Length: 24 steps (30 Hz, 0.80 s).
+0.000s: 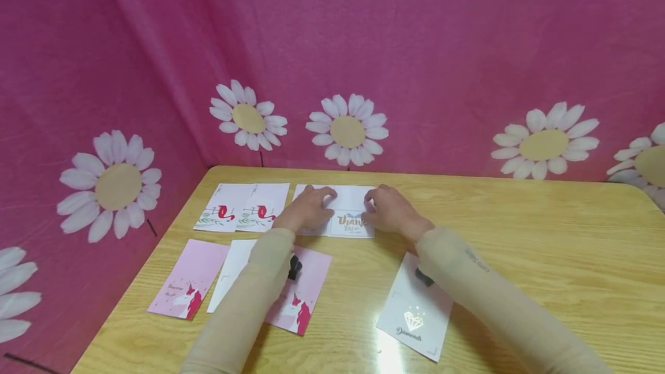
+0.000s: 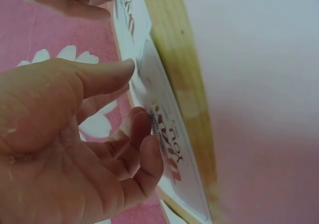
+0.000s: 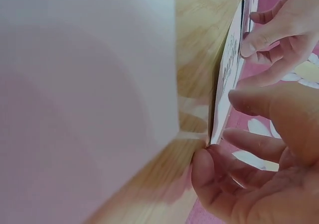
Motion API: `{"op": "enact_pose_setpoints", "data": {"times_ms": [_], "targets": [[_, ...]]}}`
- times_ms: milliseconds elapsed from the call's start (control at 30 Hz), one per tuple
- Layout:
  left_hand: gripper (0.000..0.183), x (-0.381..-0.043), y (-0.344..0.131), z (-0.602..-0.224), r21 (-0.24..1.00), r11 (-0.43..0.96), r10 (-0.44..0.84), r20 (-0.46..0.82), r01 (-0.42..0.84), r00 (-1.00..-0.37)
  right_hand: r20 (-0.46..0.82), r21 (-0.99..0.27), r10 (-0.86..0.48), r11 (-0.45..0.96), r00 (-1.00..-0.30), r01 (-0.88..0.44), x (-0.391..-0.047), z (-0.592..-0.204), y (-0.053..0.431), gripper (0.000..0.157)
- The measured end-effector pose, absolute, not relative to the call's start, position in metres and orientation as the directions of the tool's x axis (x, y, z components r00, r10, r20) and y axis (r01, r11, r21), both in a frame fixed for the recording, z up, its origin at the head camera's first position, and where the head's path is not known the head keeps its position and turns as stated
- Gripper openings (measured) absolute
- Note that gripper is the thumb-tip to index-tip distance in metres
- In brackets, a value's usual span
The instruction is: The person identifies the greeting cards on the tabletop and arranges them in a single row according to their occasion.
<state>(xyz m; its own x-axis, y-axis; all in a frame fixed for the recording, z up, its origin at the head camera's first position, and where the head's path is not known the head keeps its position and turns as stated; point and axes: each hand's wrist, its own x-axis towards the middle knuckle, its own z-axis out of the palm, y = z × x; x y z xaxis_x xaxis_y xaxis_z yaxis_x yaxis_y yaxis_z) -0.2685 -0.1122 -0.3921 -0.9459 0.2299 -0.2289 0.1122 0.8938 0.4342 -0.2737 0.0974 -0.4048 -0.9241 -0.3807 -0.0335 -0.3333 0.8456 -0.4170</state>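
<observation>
Two white "Thank You" cards lie side by side at the back of the table, the right card [image 1: 353, 195] overlapping the left card [image 1: 312, 231] at their shared edge. My left hand [image 1: 303, 210] rests over the left card, its fingers loosely bent; in the left wrist view the thumb [image 2: 107, 77] is right at the seam between the cards. At the right card's outer edge is my right hand [image 1: 393, 210], fingertips against that edge and thumb apart from the fingers in the right wrist view. Neither hand pinches a card.
Two overlapping flamingo cards [image 1: 218, 198] lie to the left. In front are a pink unicorn card [image 1: 200, 264], a white card [image 1: 234, 261] and another unicorn card [image 1: 314, 270], partly under my left sleeve. A "Diamonds" card [image 1: 405, 299] lies below my right sleeve. Pink flowered cloth [image 1: 436, 62] borders the table.
</observation>
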Motion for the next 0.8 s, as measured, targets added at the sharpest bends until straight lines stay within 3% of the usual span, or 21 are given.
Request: {"op": "enact_pose_setpoints", "data": {"times_ms": [233, 500, 800], "targets": [[0.047, -0.263, -0.122, -0.383, 0.455, 0.878, 0.269, -0.218, 0.146, -0.938, -0.042, -0.484, -0.334, 0.831, -0.942, -0.273, -0.263, -0.400, 0.097, 0.039], [0.037, -0.232, -0.154, -0.368, 0.494, 0.828, 0.408, -0.205, 0.265, -0.890, 0.079, -0.468, -0.448, 0.772, -0.891, -0.430, -0.239, -0.396, 0.096, 0.035], [0.051, -0.197, -0.192, -0.369, 0.456, 0.879, 0.303, -0.309, 0.139, -0.902, 0.071, -0.467, -0.543, 0.723, -0.837, -0.509, -0.215, -0.389, 0.082, 0.034]]}}
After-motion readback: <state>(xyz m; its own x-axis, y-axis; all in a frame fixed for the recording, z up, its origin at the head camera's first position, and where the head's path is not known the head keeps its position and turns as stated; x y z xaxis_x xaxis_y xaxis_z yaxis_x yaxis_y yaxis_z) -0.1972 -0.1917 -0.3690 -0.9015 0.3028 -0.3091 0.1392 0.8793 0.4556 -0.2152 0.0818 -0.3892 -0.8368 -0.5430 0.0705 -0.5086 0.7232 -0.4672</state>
